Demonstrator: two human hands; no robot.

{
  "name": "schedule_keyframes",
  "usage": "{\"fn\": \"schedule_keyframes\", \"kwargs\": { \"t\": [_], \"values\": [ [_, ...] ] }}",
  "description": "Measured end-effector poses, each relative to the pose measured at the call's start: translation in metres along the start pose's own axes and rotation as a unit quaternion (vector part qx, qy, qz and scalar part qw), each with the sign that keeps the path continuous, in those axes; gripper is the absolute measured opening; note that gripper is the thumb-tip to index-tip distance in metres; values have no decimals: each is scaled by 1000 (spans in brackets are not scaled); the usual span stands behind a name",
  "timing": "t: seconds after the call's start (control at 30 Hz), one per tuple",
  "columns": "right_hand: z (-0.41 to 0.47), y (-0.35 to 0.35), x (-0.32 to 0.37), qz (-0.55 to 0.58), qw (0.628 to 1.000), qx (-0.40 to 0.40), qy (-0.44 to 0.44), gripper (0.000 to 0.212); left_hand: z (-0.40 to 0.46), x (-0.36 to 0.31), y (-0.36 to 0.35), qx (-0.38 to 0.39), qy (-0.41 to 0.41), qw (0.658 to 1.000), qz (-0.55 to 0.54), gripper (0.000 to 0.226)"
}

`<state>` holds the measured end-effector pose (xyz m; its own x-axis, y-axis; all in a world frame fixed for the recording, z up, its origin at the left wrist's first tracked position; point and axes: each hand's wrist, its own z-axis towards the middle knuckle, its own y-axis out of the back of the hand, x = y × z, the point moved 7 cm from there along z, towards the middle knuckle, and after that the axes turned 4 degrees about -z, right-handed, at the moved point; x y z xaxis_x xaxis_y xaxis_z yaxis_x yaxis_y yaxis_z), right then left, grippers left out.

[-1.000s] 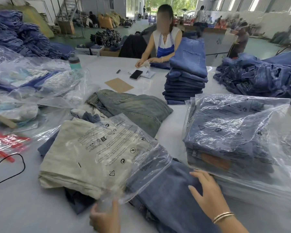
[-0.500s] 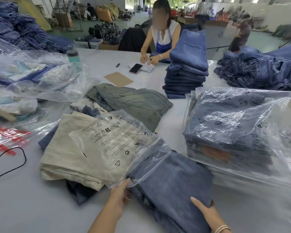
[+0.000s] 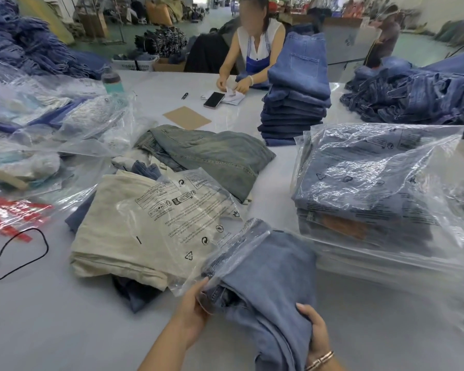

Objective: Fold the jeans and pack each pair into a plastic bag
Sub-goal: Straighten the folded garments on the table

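A folded pair of blue jeans lies at the near edge of the table. My right hand grips its near end, fingers curled over the fold. My left hand pinches the open edge of a clear printed plastic bag, whose mouth lies over the far end of the jeans. The rest of the bag rests on folded beige trousers.
Bagged jeans are stacked at the right. Grey-green jeans lie in the middle, a stack of folded blue jeans behind them. Loose bags pile up at the left, and a black cord is near. A person sits opposite.
My left hand has come forward and taken hold of the bag's open edge. My right hand slid from the top of the blue jeans down to their near end and gripped it.
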<state>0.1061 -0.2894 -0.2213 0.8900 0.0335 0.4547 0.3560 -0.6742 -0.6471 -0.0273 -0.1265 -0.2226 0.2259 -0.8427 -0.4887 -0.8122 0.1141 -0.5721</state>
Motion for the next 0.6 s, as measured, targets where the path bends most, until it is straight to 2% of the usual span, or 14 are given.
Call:
{"fn": "schedule_keyframes", "kwargs": {
  "t": [0.07,0.13,0.3,0.4,0.43,0.5,0.53,0.6],
  "values": [
    [-1,-10,-7,26,999,27,0,61,-4,9,-2,3,7,1000,-29,22],
    [0,-14,-11,-5,1000,7,-13,46,-7,20,0,5,23,997,-71,28],
    [3,24,1,-158,977,-141,2,15,-11,38,6,-7,47,994,-99,30],
    [2,41,-1,-203,960,-193,-3,23,-13,50,-3,-8,48,999,-22,28],
    [2,47,1,-226,948,-225,1,26,-13,54,-3,-31,32,999,9,31],
    [-2,51,7,-268,923,-276,21,28,-15,48,10,-137,-67,987,55,52],
    [-4,52,10,-275,918,-283,29,27,-21,38,20,-215,-138,963,83,69],
    [-6,51,15,-264,924,-273,44,29,-40,13,26,-348,-247,888,172,99]
  ]
}}
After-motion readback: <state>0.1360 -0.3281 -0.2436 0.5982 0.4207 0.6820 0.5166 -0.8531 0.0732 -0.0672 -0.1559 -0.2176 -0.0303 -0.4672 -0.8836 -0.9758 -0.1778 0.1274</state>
